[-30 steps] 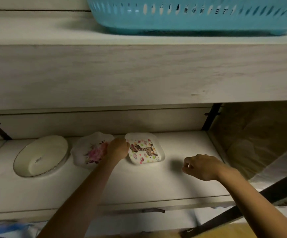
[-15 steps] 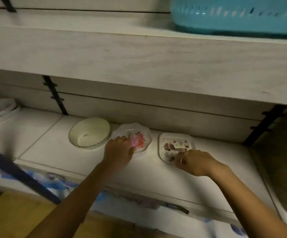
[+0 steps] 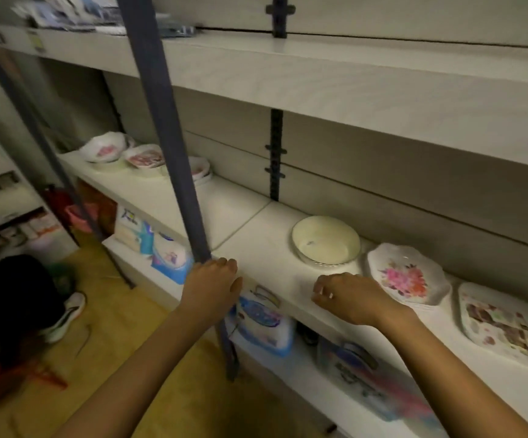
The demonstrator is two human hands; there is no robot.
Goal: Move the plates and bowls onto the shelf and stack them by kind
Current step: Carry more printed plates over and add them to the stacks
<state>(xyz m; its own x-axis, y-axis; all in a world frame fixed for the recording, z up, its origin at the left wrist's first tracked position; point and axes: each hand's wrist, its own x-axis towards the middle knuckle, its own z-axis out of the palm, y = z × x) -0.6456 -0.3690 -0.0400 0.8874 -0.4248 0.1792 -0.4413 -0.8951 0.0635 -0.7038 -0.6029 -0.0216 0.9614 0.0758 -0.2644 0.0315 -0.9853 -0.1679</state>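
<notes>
**A:** Cream bowl (image 3: 325, 242) first, since it jumps out — we see it sitting on the middle shelf (image 3: 250, 245), just right of the seam between the two boards. Next to it on the right is the scalloped floral plate (image 3: 406, 276), which looks like it's on top of a small stack, and right of that the squarish patterned plate (image 3: 502, 324).

**B:** Yeah, we've got those three in a row, close together but the bowl isn't touching the floral one as far as we can tell. And way off at the far left end of the same shelf there's another bunch of dishes (image 3: 123, 153), blurry, partly behind the dark metal post (image 3: 167, 137).

**A:** Hands though? We see the left hand (image 3: 212, 287) at the shelf's front edge, right by the foot of that post, fingers curled over. Nothing in its grip.

**B:** Same for the right hand (image 3: 348, 297) — loosely curled, fingers bent down over the shelf front, just left of the floral plate and in front of the bowl. Grip's empty, not touching either dish.

**A:** Below we can make out plastic packs (image 3: 262, 324) on the lower shelf, and a shoe (image 3: 66, 314) on the yellowish floor (image 3: 123, 327).
</notes>
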